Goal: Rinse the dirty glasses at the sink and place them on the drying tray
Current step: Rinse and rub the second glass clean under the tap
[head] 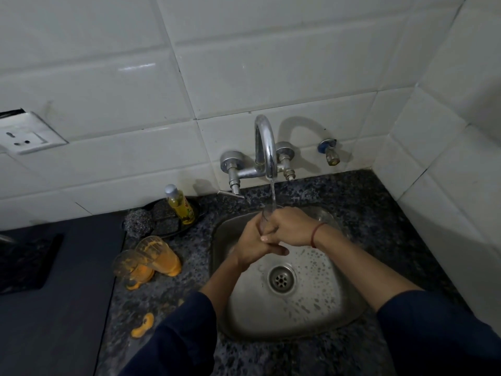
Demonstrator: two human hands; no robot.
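Two tumblers smeared with orange, the rear dirty glass (160, 256) and the front dirty glass (132, 270), stood touching on the speckled granite counter (339, 191) at nine o'clock from the steel sink (311, 299). Over the basin the left hand (253, 244) and right hand (291, 229) met, both curled round a clear glass (267, 213) under the stream (273, 195) from the chrome faucet (267, 147); their fingers hid most of it. At twelve o'clock of the dirty pair a yellow dish-soap bottle (180, 204) stood on a black dish (195, 210) with scouring pads, a steel-wool scrubber (137, 219) just beside. An orange blob (143, 325) lay on the counter at seven o'clock of the sink, and a dark flat tray (27, 263) lay farther out at nine o'clock
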